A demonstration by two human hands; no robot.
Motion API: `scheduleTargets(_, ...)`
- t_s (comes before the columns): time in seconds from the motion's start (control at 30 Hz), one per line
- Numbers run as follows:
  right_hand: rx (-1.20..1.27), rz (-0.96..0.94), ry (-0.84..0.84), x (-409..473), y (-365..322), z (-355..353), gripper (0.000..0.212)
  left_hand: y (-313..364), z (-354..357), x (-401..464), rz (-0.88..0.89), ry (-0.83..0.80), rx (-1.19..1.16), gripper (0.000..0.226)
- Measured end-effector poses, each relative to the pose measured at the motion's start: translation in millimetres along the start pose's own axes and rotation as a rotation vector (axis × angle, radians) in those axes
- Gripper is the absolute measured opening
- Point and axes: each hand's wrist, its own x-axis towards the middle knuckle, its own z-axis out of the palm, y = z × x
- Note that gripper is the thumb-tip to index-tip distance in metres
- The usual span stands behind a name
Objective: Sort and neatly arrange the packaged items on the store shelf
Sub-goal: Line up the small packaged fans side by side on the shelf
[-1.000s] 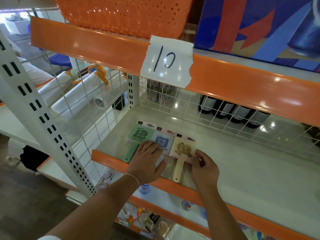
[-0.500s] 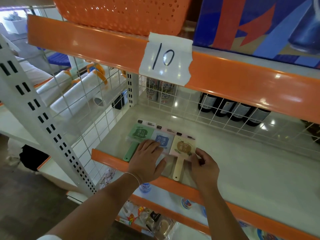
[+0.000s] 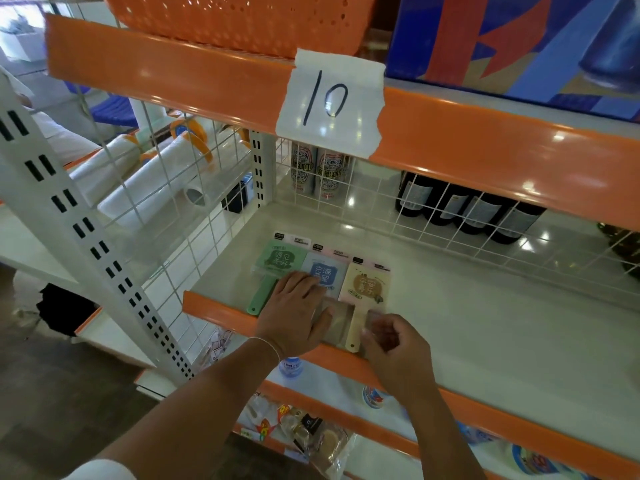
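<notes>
Packaged items under flat left hand

L hand flat, palm down — R hand curled, fingertips pinching.

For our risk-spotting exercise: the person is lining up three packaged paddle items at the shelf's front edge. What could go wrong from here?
1. The beige pack's handle reaches the orange front lip; a nudge from the right hand might tip it off.
2. The left hand rests on the blue pack; sliding could skew the green pack beside it.
</notes>
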Motion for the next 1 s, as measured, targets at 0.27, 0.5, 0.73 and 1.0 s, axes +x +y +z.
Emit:
scheduleTargets(0.27,-0.049,0.02,-0.094,-0.1,0.9,2.5,0.05,-0.5,0.9,-0.2,-0.003,-0.006,0.006,0.046)
scheduleTargets(0.5,-0.123,-0.034,-0.089,0.5,1.3,2.3,0.053,-2.6,2.9,-0.1,0.001,-0.014,0.013,0.045)
scheduleTargets(0.73,-0.179,-0.08,-0.091,2.2,1.9,2.7,0.051,-2.1,2.4,0.3,0.011,0.004,0.013,0.045)
scheduleTargets(1.0,-0.198,-0.055,-0.066,3.0,0.3,2.6,0.042,-2.5,3.0,0.1,0.009,0.012,0.015,0.045)
